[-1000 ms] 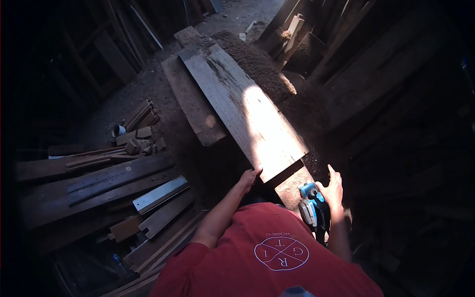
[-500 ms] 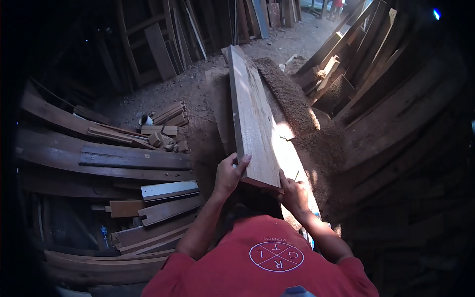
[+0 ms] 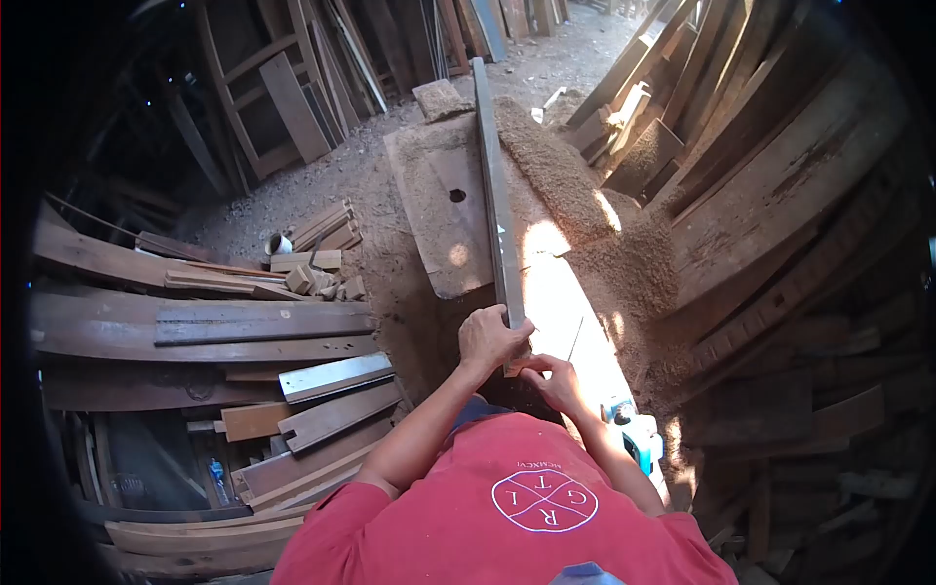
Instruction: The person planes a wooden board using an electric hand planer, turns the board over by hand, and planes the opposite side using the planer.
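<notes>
A long wooden board (image 3: 495, 185) stands on its narrow edge, pointing away from me. My left hand (image 3: 494, 341) grips it close to the near end, with the fingers over its upper edge. At the lower corner of that same end, my right hand (image 3: 556, 382) holds the board with bent fingers; its fingertips are partly hidden. Beneath the board lies a sunlit wooden surface (image 3: 561, 307). To its left is a dusty flat panel (image 3: 429, 234) with a dark hole. A teal power tool (image 3: 639, 441) sits beside my right forearm.
Wood shavings (image 3: 624, 268) are heaped on the right. Stacked planks (image 3: 263, 322) and small offcuts (image 3: 322, 278) line the left, near a white cup (image 3: 280, 243). More boards (image 3: 673, 127) lean at the back right, and a frame (image 3: 253, 93) leans at the back left.
The board has been turned from showing its broad face to standing on edge. My left hand has moved right, over its upper edge, and the panel with the hole has come into view.
</notes>
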The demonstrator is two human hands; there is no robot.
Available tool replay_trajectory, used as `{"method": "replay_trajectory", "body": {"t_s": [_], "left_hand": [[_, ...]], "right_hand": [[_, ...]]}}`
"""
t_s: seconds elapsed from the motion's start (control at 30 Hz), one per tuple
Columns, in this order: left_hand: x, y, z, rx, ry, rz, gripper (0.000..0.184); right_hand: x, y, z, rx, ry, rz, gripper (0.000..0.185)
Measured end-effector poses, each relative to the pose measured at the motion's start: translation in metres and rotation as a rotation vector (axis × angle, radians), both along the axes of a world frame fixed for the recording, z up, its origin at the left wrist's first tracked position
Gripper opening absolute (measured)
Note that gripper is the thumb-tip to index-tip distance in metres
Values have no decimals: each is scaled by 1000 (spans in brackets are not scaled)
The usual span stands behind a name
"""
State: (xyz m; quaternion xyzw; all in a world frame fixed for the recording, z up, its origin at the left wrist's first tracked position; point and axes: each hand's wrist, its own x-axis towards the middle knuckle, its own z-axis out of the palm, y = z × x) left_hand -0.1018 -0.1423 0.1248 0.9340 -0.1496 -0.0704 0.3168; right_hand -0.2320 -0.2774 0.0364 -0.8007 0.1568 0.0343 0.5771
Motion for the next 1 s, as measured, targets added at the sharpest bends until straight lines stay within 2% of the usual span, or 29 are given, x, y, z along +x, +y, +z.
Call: {"method": "replay_trajectory", "body": {"t_s": [0.07,0.13,0.17,0.23,0.27,0.3,0.37,0.43,0.47,0.5,0.53,0.6,0.77,0.83,0.87,0.97,1.0], "left_hand": [[3,9,-2,-2,12,-8,53],[6,16,-1,-3,32,-26,54],[6,21,-1,-6,54,-35,55],[10,28,-6,-30,56,-46,59],[15,31,-7,-34,103,-74,62],[17,35,-7,-36,150,-105,65],[24,43,-16,-29,171,-138,65],[35,56,-40,-205,267,-137,61],[37,61,-30,-237,383,-137,49],[42,68,-32,-225,400,-140,49],[49,76,-34,-314,450,-127,44],[63,88,-35,-398,504,-150,35],[118,115,-53,-391,541,-202,31],[145,127,-66,-399,602,-214,31],[157,130,-71,-387,593,-224,33],[192,140,-64,-390,642,-191,33],[206,141,-65,-395,643,-207,33]], "right_hand": [[-2,-5,19,18,86,-30,28],[-5,-11,44,47,297,-152,32],[-6,-15,39,47,302,-148,32],[-8,-23,25,41,185,-187,36],[-5,-25,38,-19,213,-124,29],[-2,-24,21,-13,221,-130,29],[10,-24,-21,309,-91,-177,26],[25,-23,-5,226,9,-117,31],[31,-19,-4,334,-48,-128,31],[34,-14,0,444,-98,-144,32],[36,-15,2,431,-104,-115,33],[42,-14,14,476,-39,-168,33],[50,-19,2,503,7,-327,34],[49,-16,-3,441,122,-456,37],[46,-13,-28,253,163,-540,40],[23,9,-77,219,332,-635,38],[21,24,-74,379,408,-760,40]]}}
